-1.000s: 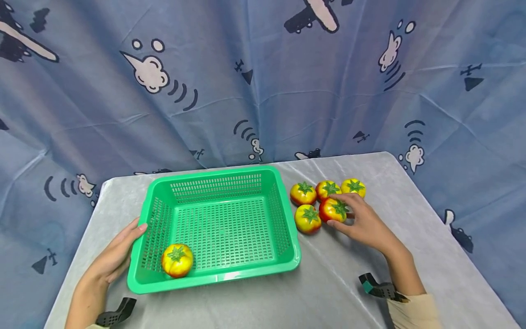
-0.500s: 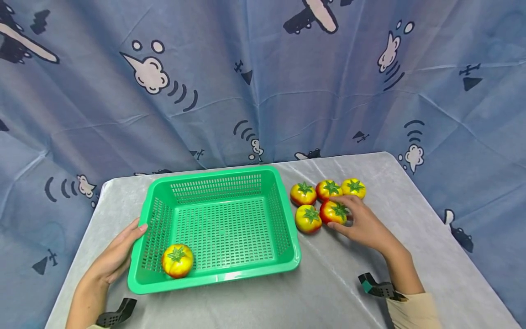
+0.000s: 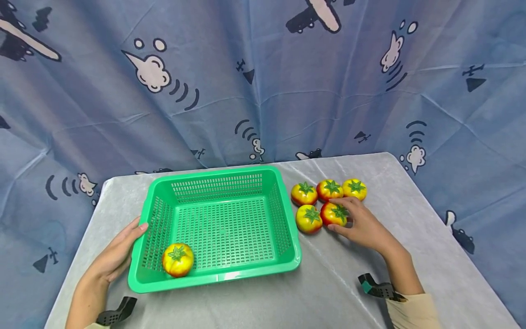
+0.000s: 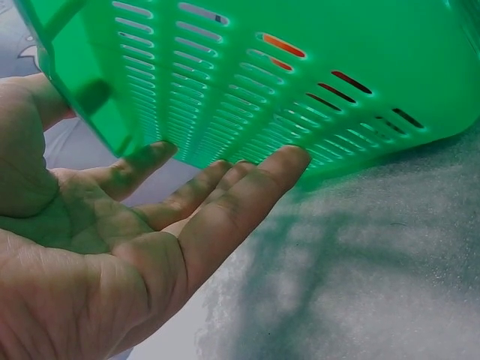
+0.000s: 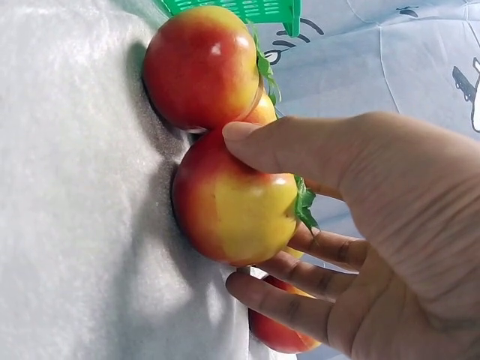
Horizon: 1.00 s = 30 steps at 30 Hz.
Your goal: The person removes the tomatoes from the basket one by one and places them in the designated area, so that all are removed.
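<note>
My left hand [image 3: 119,253] holds the left side of a green plastic basket [image 3: 213,276], thumb over the rim. In the left wrist view its fingers [image 4: 240,206] lie along the slotted outer wall. One yellow-red tomato [image 3: 177,260] with a green leafy top sits in the basket's near left corner. Right of the basket, my right hand [image 3: 361,224] holds another tomato [image 3: 334,214] low at the table, thumb on one side and fingers on the other. The right wrist view shows the thumb pressed on the red part of this tomato [image 5: 240,202].
Several more tomatoes cluster around the held one: one just left of it [image 3: 309,219], others behind, including a yellow one [image 3: 355,188] at the far right. A grey-white cloth covers the table [image 3: 328,283]. A blue patterned curtain [image 3: 230,82] hangs behind.
The tomato in my right hand has shifted slightly toward me, and the hand with it. The left hand and the basket have stayed in place.
</note>
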Each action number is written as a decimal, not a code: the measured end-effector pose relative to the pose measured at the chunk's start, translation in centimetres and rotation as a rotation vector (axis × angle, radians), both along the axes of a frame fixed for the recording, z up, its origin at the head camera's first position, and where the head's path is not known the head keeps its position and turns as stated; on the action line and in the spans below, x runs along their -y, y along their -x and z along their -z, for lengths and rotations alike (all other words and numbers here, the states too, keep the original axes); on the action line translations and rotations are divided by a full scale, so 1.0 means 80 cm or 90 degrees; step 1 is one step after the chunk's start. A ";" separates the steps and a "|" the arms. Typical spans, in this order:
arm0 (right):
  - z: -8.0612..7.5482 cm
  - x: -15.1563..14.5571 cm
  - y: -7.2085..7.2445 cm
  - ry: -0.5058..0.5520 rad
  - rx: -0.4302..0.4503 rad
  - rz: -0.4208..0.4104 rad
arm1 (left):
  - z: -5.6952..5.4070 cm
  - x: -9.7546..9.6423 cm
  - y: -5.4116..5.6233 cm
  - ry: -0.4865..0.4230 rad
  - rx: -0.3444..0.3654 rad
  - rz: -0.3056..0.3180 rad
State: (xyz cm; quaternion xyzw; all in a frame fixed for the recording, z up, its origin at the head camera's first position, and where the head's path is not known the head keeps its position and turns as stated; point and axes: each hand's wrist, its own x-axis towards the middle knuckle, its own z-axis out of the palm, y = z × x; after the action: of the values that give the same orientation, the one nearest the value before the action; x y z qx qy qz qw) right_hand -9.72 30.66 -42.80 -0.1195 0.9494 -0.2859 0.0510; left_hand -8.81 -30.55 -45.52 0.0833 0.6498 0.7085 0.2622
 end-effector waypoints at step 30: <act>-0.035 0.017 -0.014 -0.051 -0.035 0.012 | 0.001 0.002 -0.002 0.020 -0.009 -0.011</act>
State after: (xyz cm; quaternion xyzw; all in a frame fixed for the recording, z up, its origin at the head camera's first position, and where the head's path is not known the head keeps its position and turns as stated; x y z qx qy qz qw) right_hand -8.59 29.27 -40.02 -0.1159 0.9622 -0.2451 0.0268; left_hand -8.67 -30.75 -45.58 0.0782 0.6636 0.6998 0.2527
